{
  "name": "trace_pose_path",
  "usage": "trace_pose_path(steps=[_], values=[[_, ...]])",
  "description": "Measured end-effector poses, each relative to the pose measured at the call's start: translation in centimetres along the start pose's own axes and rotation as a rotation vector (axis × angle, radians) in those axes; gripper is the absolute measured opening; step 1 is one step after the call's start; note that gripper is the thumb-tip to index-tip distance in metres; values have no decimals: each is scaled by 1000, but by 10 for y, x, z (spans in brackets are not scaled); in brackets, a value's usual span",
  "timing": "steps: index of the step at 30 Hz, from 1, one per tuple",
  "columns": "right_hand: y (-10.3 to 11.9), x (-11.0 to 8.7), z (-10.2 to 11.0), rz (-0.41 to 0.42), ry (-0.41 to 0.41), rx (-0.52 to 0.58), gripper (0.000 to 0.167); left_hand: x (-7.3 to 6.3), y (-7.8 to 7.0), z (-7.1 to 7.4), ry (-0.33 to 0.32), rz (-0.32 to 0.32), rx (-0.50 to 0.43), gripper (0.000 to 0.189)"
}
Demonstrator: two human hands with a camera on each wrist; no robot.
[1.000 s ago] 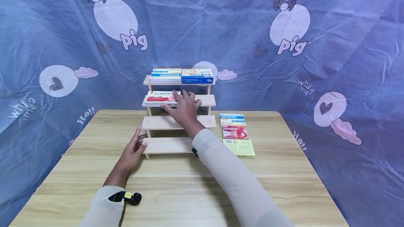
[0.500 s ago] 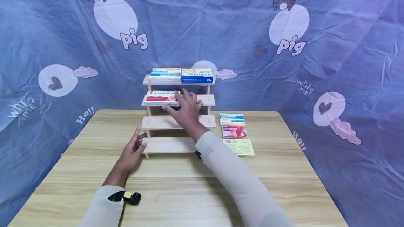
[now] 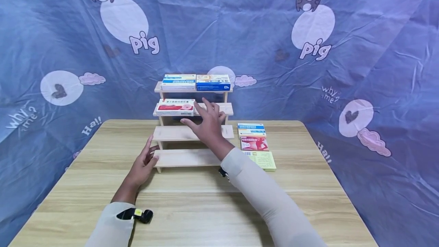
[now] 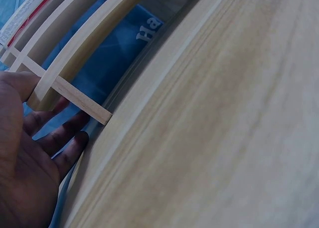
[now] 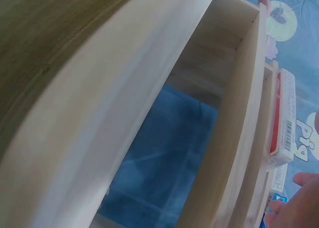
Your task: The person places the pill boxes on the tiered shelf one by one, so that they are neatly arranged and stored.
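Observation:
A stepped wooden display rack stands on the table. My left hand grips the left end of its lowest step, thumb on top; in the left wrist view, the fingers reach below that step's end. My right hand hovers over the middle of the rack with thumb and fingers spread, holding nothing. Left of its fingertips, a white-and-red medicine box lies on the second step from the top. In the right wrist view, this medicine box sits beyond the step edges, with part of the hand at the lower right.
On the top step lie a blue-and-white medicine box and a vitamin D box. Right of the rack, a blue-and-white box, a red box and a pale green box lie in a column. Blue printed cloth hangs behind.
My right hand has let go of the white-and-red medicine box and drawn away to the right and slightly down. The box stays on its step. My left hand keeps its place.

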State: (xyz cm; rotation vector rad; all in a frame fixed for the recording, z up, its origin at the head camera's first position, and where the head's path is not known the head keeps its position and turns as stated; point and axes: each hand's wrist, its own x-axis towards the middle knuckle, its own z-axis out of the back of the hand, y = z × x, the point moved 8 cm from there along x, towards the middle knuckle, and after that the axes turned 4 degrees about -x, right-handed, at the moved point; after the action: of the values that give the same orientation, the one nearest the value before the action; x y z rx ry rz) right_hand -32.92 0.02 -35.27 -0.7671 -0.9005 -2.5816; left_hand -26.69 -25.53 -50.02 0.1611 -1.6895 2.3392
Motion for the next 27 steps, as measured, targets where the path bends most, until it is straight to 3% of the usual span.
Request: trace_pose_path(steps=[12, 27], values=[[-20, -12, 29, -53, -33, 107, 84, 0, -1, 1, 1, -6, 0, 79], [-59, -44, 59, -100, -65, 255, 75, -1, 0, 1, 10, 18, 6, 79]])
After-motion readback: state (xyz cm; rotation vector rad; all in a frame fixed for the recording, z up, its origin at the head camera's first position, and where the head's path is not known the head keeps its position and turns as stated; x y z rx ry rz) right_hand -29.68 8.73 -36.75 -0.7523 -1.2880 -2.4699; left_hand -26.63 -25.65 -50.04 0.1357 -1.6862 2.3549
